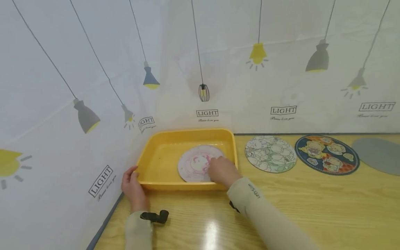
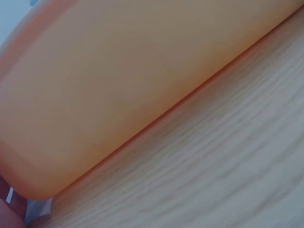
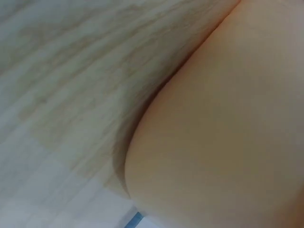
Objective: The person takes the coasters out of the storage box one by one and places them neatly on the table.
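Observation:
A yellow plastic tray (image 1: 162,152) stands on the wooden table in the corner between two covered walls. Inside it, toward the right, is a pale round mat (image 1: 189,170) with a pink print. My right hand (image 1: 223,171) reaches over the front rim and grips the mat's right edge; the fingertips are partly hidden. My left hand (image 1: 133,189) holds the tray's front left corner. In the left wrist view the tray's outer wall (image 2: 104,90) fills much of the picture, with a bit of finger low at the left. The right wrist view shows the tray's wall (image 3: 213,128) but no fingers.
Right of the tray lie a floral line-drawn round mat (image 1: 270,154), a dark blue round mat with cartoon figures (image 1: 326,155) and a plain grey one (image 1: 379,155). The wall covering (image 1: 231,86), printed with lamps, stands close behind and left of the tray.

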Demonstrator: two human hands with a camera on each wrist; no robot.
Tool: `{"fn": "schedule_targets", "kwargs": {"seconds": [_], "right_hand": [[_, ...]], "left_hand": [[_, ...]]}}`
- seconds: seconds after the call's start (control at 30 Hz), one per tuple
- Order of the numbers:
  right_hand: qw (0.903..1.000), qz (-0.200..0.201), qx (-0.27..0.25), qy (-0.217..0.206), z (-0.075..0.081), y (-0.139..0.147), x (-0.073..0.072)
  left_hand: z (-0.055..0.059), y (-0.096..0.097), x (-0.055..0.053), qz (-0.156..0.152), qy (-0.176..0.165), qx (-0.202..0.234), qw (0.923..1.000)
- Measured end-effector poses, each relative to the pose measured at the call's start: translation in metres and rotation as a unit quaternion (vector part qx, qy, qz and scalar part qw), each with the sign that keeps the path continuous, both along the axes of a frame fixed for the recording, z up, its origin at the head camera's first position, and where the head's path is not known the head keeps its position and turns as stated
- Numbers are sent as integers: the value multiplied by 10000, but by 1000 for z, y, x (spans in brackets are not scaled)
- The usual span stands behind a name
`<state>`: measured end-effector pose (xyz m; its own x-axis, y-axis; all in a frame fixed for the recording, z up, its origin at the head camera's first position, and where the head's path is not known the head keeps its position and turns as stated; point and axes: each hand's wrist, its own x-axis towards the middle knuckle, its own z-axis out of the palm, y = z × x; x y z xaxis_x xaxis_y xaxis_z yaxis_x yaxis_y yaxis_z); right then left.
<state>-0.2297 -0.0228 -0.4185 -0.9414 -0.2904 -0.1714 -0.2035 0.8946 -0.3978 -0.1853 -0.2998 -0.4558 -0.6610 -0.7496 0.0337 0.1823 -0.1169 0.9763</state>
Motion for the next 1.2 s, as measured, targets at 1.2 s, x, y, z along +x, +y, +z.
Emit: {"fn": "schedule_targets", "kwargs": {"seconds": [1.2], "right_hand": [[9962, -242, -690, 464, 6, 1, -1]], "left_hand": [[4, 1, 3, -31, -101, 45, 9999]]}}
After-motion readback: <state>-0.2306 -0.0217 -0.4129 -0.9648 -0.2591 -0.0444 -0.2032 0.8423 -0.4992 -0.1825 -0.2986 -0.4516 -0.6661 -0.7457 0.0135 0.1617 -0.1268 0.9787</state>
